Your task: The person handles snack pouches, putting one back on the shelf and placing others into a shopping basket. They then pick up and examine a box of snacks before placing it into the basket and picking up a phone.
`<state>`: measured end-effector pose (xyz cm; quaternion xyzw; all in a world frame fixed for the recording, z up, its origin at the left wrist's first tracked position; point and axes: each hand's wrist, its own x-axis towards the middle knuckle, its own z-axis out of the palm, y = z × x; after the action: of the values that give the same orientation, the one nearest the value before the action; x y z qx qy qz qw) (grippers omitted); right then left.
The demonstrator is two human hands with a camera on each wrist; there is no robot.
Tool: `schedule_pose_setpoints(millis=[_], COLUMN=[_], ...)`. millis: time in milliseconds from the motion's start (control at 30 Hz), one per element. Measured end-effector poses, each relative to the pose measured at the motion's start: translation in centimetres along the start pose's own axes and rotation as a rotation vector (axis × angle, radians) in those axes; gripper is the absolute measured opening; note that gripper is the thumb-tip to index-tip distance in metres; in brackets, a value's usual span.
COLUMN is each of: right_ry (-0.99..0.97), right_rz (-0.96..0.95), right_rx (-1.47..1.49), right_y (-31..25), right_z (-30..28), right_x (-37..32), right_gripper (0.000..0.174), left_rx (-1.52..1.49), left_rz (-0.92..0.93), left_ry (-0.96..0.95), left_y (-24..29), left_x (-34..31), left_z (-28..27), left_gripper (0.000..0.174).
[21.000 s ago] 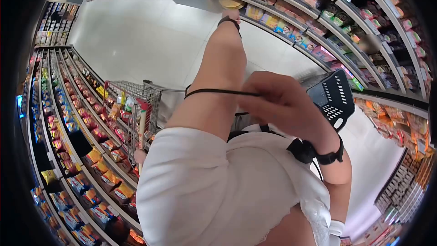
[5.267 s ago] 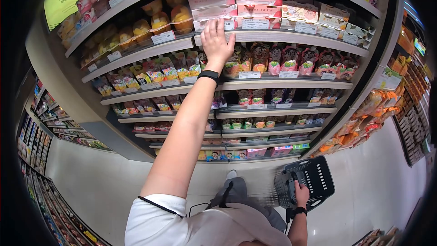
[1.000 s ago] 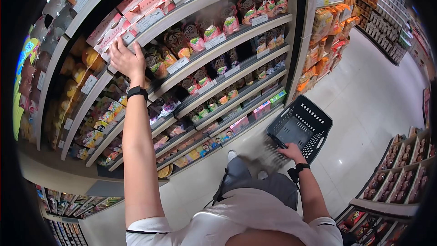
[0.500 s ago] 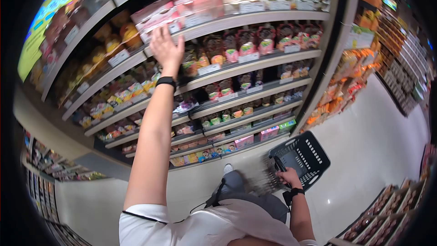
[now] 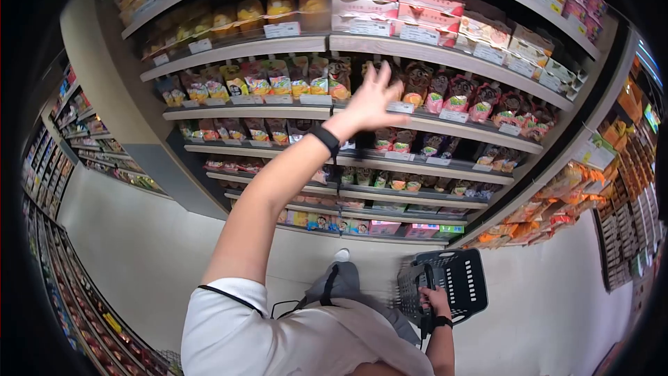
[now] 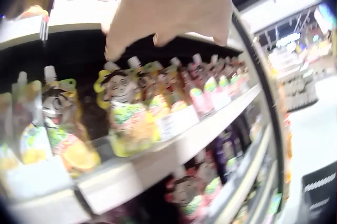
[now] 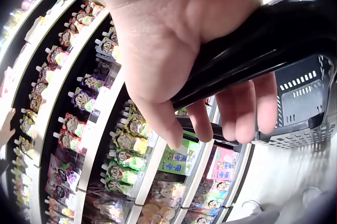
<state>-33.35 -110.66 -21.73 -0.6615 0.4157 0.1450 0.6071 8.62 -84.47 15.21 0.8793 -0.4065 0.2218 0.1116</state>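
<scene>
My left hand [image 5: 365, 104] is raised with fingers spread in front of a shelf row of spouted pouches, and holds nothing. In the left wrist view its fingers hang just above a yellow-green spouted pouch [image 6: 126, 116] with a cartoon face. An orange-fruit pouch [image 6: 68, 134] stands to the left of that one, across a dark gap in the row. Low at my right side, my right hand [image 5: 436, 301] grips the handle of a dark grey shopping basket [image 5: 473, 285]. The right wrist view shows the fingers curled round the black handle [image 7: 237, 45].
Pink boxes [image 5: 362, 10] are stacked on the shelf above the pouches, with yellow fruit cups [image 5: 278, 7] to their left. Orange bagged goods [image 5: 557, 198] hang at the right end of the unit. Another shelf [image 5: 83, 299] runs along the left. Pale floor [image 5: 139, 202] lies below.
My left hand has come down from the pink boxes' shelf edge to the pouch row, its fingers spreading. Long before, my right hand was across at the left sleeve; it has since held the basket.
</scene>
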Motion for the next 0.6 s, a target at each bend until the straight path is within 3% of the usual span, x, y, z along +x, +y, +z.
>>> schedule_pose_setpoints(millis=[33, 133, 200, 267, 333, 367, 400, 433, 467, 500, 533, 600], right_ry=[-0.031, -0.056, -0.084, -0.092, -0.094, -0.104, -0.107, -0.095, -0.081, -0.064, -0.06, -0.055], right_rz=[-0.017, 0.02, 0.044, 0.05, 0.041, 0.038, 0.044, 0.031, 0.012, 0.003, 0.004, -0.018], right_rx=[0.032, 0.01, 0.015, -0.005, 0.028, 0.027, 0.02, 0.0, -0.015, -0.046, -0.038, -0.019], right_y=[0.4, 0.3, 0.3, 0.1, 0.4, 0.3, 0.7, 0.7, 0.5, 0.3, 0.7, 1.2], right_z=[-0.1, -0.1, -0.1, 0.2, 0.2, 0.3, 0.3, 0.4, 0.4, 0.4, 0.5, 0.6], right_x=[0.3, -0.1, -0.2, -0.1, -0.3, -0.5, -0.6, -0.5, -0.3, -0.5, -0.5, -0.1], right_gripper=[0.016, 0.015, 0.016, 0.017, 0.017, 0.016, 0.016, 0.016, 0.016, 0.015, 0.015, 0.014], left_rx=[0.011, -0.884, -1.39, -1.895, -2.615, -2.831, -2.914, -2.903, -2.683, -2.595, -2.674, -2.756], left_rz=[-0.016, 0.026, 0.187, 0.19, 0.537, 0.567, 0.317, -0.27, -0.87, -1.123, -1.204, -0.912], left_ry=[0.014, -1.453, -1.083, -0.573, -0.247, -0.045, 0.162, 0.483, 0.862, 1.013, 1.103, 0.945], left_y=[0.9, 3.6, 3.0, 1.7, -1.6, -3.2, -3.7, -4.8, -5.0, -6.4, -5.9, -5.6], left_x=[-1.9, -7.1, -11.0, -14.1, -16.4, -17.5, -18.3, -19.2, -19.5, -20.8, -21.5, -23.3], left_z=[-1.0, -3.8, -5.1, -7.0, -4.0, -1.8, -1.6, -0.4, 0.9, 3.7, 3.6, 4.3], left_gripper=[0.096, 0.095, 0.104, 0.113, 0.101, 0.102, 0.092, 0.074, 0.054, 0.048, 0.044, 0.042])
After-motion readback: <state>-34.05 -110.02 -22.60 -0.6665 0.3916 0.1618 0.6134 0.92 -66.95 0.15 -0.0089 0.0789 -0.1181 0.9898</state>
